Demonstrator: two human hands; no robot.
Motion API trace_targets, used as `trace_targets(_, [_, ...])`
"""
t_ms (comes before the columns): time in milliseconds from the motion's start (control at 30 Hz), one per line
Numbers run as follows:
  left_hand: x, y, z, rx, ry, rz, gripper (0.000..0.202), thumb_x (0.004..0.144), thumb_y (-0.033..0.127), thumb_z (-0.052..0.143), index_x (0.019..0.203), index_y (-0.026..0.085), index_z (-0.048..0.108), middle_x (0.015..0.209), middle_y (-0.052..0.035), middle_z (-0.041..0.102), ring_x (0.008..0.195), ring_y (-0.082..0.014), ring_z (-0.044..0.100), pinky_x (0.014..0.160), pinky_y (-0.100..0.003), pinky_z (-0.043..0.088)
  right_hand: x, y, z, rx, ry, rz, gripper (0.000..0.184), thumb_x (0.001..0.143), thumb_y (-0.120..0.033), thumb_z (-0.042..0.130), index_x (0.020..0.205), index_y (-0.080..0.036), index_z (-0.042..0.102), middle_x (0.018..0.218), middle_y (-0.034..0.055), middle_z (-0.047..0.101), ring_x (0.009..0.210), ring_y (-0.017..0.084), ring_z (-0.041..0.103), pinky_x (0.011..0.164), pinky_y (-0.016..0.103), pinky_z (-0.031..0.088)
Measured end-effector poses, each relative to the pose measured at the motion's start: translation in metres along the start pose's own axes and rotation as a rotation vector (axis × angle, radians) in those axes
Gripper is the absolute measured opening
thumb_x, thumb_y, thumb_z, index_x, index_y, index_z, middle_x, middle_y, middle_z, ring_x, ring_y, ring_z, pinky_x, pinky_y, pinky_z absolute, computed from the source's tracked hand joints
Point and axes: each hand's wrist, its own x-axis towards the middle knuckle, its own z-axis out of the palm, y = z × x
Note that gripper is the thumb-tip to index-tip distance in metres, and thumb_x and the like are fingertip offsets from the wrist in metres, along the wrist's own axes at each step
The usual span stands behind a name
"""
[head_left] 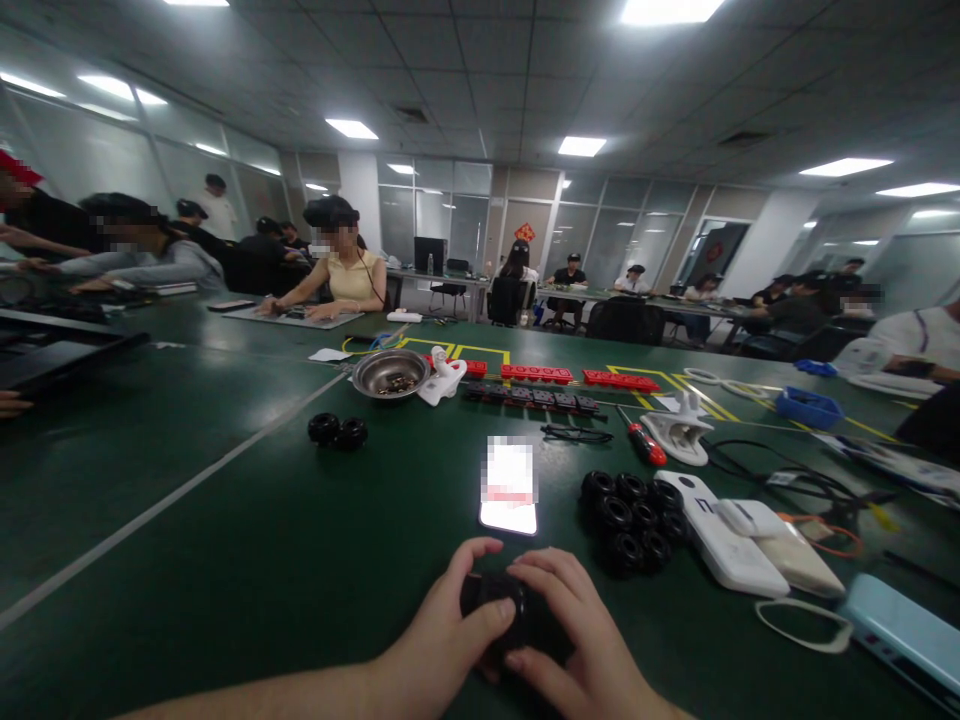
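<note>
At the near edge of the table, my left hand is closed around a black wheel, its thumb pressed on the front. My right hand grips the same dark piece from the other side, its fingers curled and partly hiding it. Just beyond my fingers lies a phone with a lit screen. A cluster of similar black wheels rests to the right, and a pair of black wheels stands to the left.
Farther back are a metal bowl holding small parts, red strips, black strips and a screwdriver. White devices, cables and a light blue case crowd the right. Several people sit at tables around the room.
</note>
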Motion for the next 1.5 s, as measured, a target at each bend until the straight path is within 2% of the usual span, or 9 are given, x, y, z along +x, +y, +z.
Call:
trace_targets(133, [0.0039, -0.0027, -0.0005, 0.014, -0.030, -0.008, 0.051, 0.065, 0.047, 0.054, 0.101, 0.017, 0.034, 0.071, -0.0011, 0.055, 0.044, -0.0088, 0.052, 0.038, -0.019, 0.039, -0.0042, 0.0042, 0.0022, -0.073, 0.029, -0.084, 0.044, 0.074, -0.031, 0.060, 0.113, -0.019, 0.045, 0.111, 0.0114, 0.050, 0.105, 0.026, 0.047, 0.089, 0.039, 0.040])
trace_targets(300, [0.0023, -0.0022, -0.0008, -0.027, 0.003, 0.031, 0.058, 0.061, 0.041, 0.060, 0.106, 0.019, 0.031, 0.083, -0.0016, 0.050, 0.054, -0.0094, 0.055, 0.041, -0.018, 0.040, -0.0018, 0.0068, 0.0017, -0.019, -0.007, 0.035, 0.051, 0.070, -0.052, 0.058, 0.105, -0.016, 0.051, 0.107, 0.0132, 0.052, 0.098, 0.027, 0.050, 0.082, 0.040, 0.045])
trace_targets(433, [0.0005, -0.0005, -0.0008, -0.009, 0.010, 0.022, 0.061, 0.060, 0.042, 0.062, 0.107, 0.019, 0.032, 0.088, -0.0034, 0.050, 0.063, -0.0127, 0.057, 0.046, -0.020, 0.044, 0.0003, 0.0028, 0.0005, -0.012, -0.010, 0.034, 0.032, 0.075, -0.037, 0.057, 0.100, -0.018, 0.053, 0.103, 0.0106, 0.054, 0.097, 0.024, 0.051, 0.081, 0.036, 0.045])
trace_targets(567, [0.0026, -0.0002, -0.0008, -0.007, -0.033, -0.029, 0.054, 0.068, 0.052, 0.051, 0.105, 0.018, 0.034, 0.070, -0.0012, 0.057, 0.046, -0.0104, 0.054, 0.040, -0.020, 0.039, -0.0027, 0.0044, 0.0039, -0.093, 0.015, -0.094, 0.041, 0.073, -0.029, 0.059, 0.111, -0.020, 0.047, 0.108, 0.0099, 0.052, 0.102, 0.025, 0.049, 0.088, 0.037, 0.041])
trace_targets(733, [0.0023, -0.0002, -0.0012, -0.030, 0.006, 0.051, 0.053, 0.062, 0.047, 0.059, 0.102, 0.019, 0.036, 0.082, -0.0024, 0.052, 0.062, -0.0148, 0.056, 0.044, -0.022, 0.041, -0.0039, 0.0094, 0.0049, -0.075, -0.016, 0.024, 0.058, 0.068, -0.053, 0.058, 0.113, -0.018, 0.047, 0.112, 0.0131, 0.050, 0.103, 0.029, 0.049, 0.085, 0.041, 0.042])
trace_targets(933, [-0.0006, -0.0008, -0.0025, 0.000, -0.021, 0.054, 0.067, 0.058, 0.039, 0.067, 0.112, 0.020, 0.031, 0.087, -0.0022, 0.048, 0.073, -0.0154, 0.054, 0.054, -0.024, 0.044, 0.0017, 0.0010, -0.0004, -0.057, 0.014, -0.034, 0.032, 0.078, -0.039, 0.055, 0.102, -0.019, 0.051, 0.100, 0.0101, 0.055, 0.096, 0.024, 0.052, 0.082, 0.036, 0.045])
trace_targets(1067, [0.0017, -0.0035, -0.0040, 0.059, -0.030, 0.010, 0.056, 0.064, 0.051, 0.058, 0.105, 0.019, 0.037, 0.076, 0.0002, 0.051, 0.054, -0.0110, 0.051, 0.045, -0.022, 0.039, -0.0014, 0.0046, 0.0027, -0.144, 0.057, -0.157, 0.039, 0.073, -0.039, 0.060, 0.105, -0.019, 0.048, 0.101, 0.0097, 0.056, 0.097, 0.025, 0.053, 0.085, 0.037, 0.043])
trace_targets(1233, [0.0013, -0.0021, -0.0030, 0.021, -0.031, 0.094, 0.055, 0.061, 0.045, 0.063, 0.104, 0.020, 0.039, 0.081, -0.0008, 0.050, 0.069, -0.0152, 0.054, 0.054, -0.025, 0.043, -0.0024, 0.0082, 0.0029, -0.140, 0.012, -0.046, 0.054, 0.067, -0.056, 0.058, 0.105, -0.018, 0.051, 0.107, 0.0128, 0.055, 0.099, 0.029, 0.052, 0.083, 0.042, 0.044])
trace_targets(1500, [0.0043, -0.0016, -0.0010, -0.002, -0.038, -0.035, 0.061, 0.062, 0.053, 0.057, 0.106, 0.018, 0.032, 0.072, -0.0019, 0.054, 0.046, -0.0112, 0.053, 0.041, -0.022, 0.041, -0.0035, 0.0074, 0.0046, -0.135, 0.011, -0.147, 0.041, 0.076, -0.032, 0.057, 0.113, -0.019, 0.044, 0.109, 0.0116, 0.051, 0.103, 0.026, 0.049, 0.086, 0.038, 0.043])
